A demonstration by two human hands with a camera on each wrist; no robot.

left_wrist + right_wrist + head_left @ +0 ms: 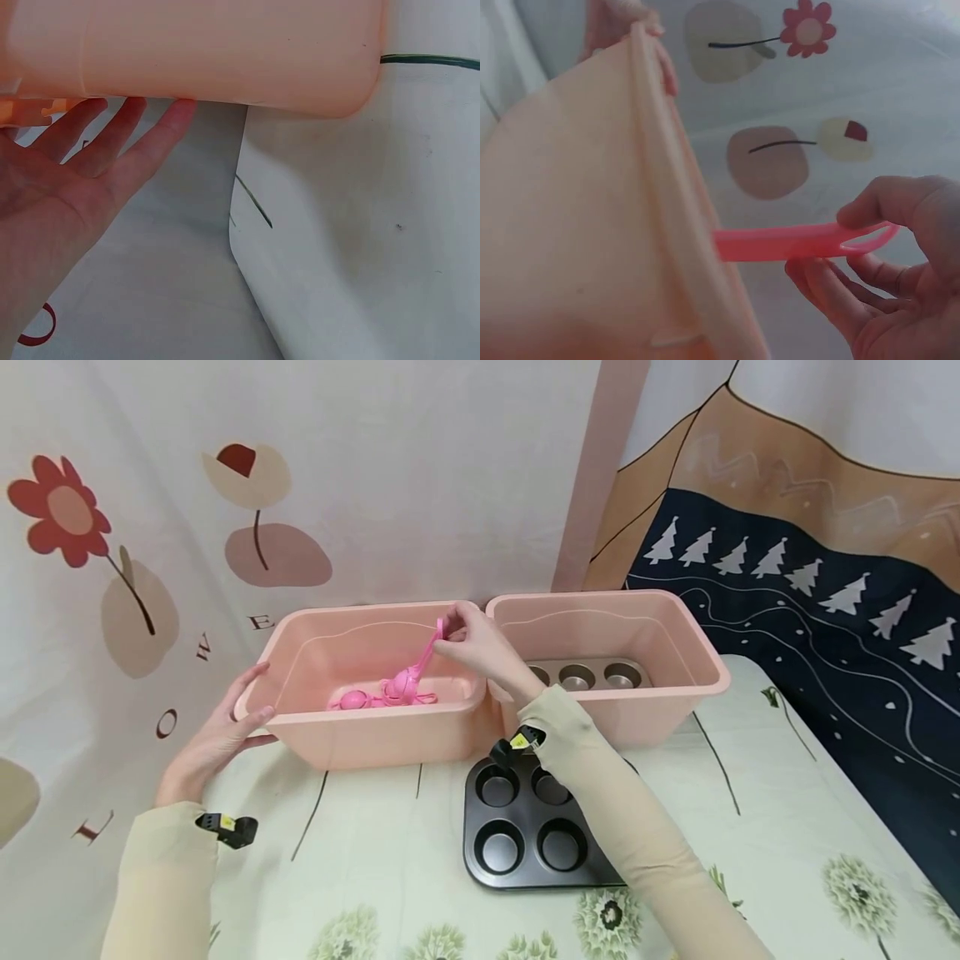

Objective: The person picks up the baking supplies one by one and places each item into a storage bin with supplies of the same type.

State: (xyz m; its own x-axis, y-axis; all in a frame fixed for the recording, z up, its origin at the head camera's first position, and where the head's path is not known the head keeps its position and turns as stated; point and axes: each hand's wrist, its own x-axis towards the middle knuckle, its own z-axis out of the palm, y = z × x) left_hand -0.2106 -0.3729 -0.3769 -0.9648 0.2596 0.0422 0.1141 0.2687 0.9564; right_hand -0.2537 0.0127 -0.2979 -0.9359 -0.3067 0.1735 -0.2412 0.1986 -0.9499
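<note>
My right hand point(472, 643) pinches the looped end of a pink spoon-like plastic utensil point(423, 664) above the left peach-pink tub point(375, 739). In the right wrist view, the thumb lies on top of the utensil's slotted handle point(780, 243) and fingers support it below. The utensil's rounded end hangs down in the tub, near more pink pieces point(355, 700) on the floor. My left hand point(217, 735) holds the tub's left end at the rim. In the left wrist view, its fingers point(154, 142) reach up to the tub's side.
A second peach-pink tub point(637, 718) stands to the right, with a metallic muffin tin point(633, 664) inside. A dark muffin tin point(517, 872) lies on the patterned tablecloth point(360, 852) in front, partly under the right forearm. Printed curtains point(450, 485) hang behind.
</note>
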